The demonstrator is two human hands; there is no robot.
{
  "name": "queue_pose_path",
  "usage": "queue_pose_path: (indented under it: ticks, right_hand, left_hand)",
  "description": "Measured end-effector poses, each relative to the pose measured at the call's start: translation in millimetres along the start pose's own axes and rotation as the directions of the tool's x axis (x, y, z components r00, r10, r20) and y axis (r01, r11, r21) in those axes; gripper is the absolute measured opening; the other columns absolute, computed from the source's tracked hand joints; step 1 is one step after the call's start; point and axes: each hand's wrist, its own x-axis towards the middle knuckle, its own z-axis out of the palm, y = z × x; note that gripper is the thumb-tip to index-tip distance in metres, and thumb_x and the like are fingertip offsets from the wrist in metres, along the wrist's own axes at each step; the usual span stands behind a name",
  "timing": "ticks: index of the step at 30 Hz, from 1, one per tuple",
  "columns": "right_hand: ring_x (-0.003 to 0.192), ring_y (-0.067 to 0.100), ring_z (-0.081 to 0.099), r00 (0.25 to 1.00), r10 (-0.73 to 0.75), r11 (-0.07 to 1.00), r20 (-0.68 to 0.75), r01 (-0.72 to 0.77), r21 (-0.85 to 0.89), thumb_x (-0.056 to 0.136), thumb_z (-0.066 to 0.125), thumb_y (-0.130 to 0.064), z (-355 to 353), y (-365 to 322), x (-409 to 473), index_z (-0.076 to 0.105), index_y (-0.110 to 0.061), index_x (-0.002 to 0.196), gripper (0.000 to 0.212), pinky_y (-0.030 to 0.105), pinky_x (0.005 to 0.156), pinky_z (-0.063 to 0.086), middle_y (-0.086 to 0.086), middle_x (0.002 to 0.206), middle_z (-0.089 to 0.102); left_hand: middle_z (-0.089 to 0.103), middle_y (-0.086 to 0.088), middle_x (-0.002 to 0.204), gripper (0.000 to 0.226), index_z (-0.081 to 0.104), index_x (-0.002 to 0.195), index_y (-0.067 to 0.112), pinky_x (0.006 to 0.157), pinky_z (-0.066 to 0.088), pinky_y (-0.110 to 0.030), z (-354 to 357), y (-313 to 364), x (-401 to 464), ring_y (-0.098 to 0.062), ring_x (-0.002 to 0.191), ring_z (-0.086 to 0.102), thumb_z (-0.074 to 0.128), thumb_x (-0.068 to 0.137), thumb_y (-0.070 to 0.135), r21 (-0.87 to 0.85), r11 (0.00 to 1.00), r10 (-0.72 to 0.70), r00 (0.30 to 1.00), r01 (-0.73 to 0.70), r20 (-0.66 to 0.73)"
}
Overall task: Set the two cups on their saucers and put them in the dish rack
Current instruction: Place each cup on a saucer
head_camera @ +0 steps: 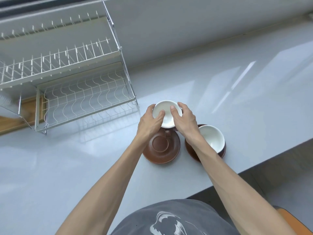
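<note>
A pale grey counter point(220, 102) runs along a grey wall, and its glossy top throws back streaks of light. On its left side stands a two-tier white wire dish rack point(67, 78), both tiers bare as far as the view shows. A wooden board point(28, 107) lies under the rack's left end.

Near the counter's front edge sit two brown saucers side by side. The right saucer point(191, 150) already carries a cup point(212, 139), white inside and brown outside. The left saucer point(161, 149) is bare, its centre ring showing.

The second cup point(166, 114) is held just beyond the bare saucer, its handle pointing back toward the person. The left hand point(150, 122) and the right hand point(183, 121) grip it from opposite sides, fingers curled round the wall, both thumbs hooked over the rim into the bowl.

The step in hand appears to be seating this cup. It should go well if the cup is brought back toward the person, kept level, centred over the ring and lowered straight down so the foot drops inside it. The thumbs should come off only once it sits flat.
</note>
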Motion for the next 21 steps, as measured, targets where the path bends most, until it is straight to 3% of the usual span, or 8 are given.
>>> queue_pose_path:
  ticks: [3,7,11,17,21]
  right_hand:
    - [0.144,0.019,0.034,1.000,-0.012,1.000,-0.004,0.012,0.002,0.100,0.046,-0.043,7,6,-17,0.037,-0.015,0.149,0.058,0.027,0.111,0.027,0.002,0.155,0.039]
    - [0.143,0.019,0.035,1.000,0.007,1.000,-0.005,-0.007,0.025,0.100,0.046,-0.044,16,17,-37,0.038,-0.015,0.149,0.058,0.027,0.111,0.028,0.002,0.155,0.040]
    - [0.143,0.020,0.036,1.000,0.030,0.999,0.005,-0.030,0.040,0.098,0.046,-0.047,23,28,-55,0.039,-0.017,0.149,0.059,0.034,0.114,0.033,0.001,0.153,0.042]
    - [0.141,0.021,0.037,0.998,0.056,0.998,0.012,-0.056,0.022,0.099,0.046,-0.047,28,40,-70,0.040,-0.018,0.148,0.057,0.028,0.109,0.031,0.002,0.153,0.043]
    - [0.140,0.020,0.039,0.998,0.063,0.998,0.013,-0.063,0.024,0.099,0.046,-0.047,31,43,-72,0.041,-0.018,0.147,0.056,0.026,0.105,0.030,0.002,0.152,0.044]
  left_hand:
    - [0.054,-0.006,0.145,0.062,0.043,0.149,0.026,0.109,0.044,-0.046,-4,-9,-15,-0.028,0.130,0.055,0.052,0.093,0.050,0.004,1.000,0.001,1.000,-0.001,0.005]
    - [0.055,-0.006,0.142,0.082,0.045,0.146,0.031,0.101,0.052,-0.049,-7,-25,-33,-0.029,0.124,0.059,0.050,0.072,0.067,-0.048,0.998,-0.042,0.999,0.043,0.018]
    - [0.058,-0.003,0.137,0.075,0.047,0.144,0.033,0.100,0.054,-0.048,-7,-40,-47,-0.027,0.122,0.060,0.050,0.074,0.062,-0.075,0.993,-0.085,0.996,0.088,0.040]
    - [0.062,0.003,0.128,0.054,0.051,0.139,0.035,0.101,0.053,-0.045,-5,-52,-61,-0.022,0.118,0.060,0.051,0.087,0.047,-0.105,0.989,-0.096,0.993,0.103,0.070]
    - [0.060,0.002,0.131,0.054,0.048,0.143,0.030,0.103,0.051,-0.045,-6,-60,-62,-0.023,0.122,0.057,0.051,0.091,0.043,-0.118,0.987,-0.104,0.992,0.112,0.077]
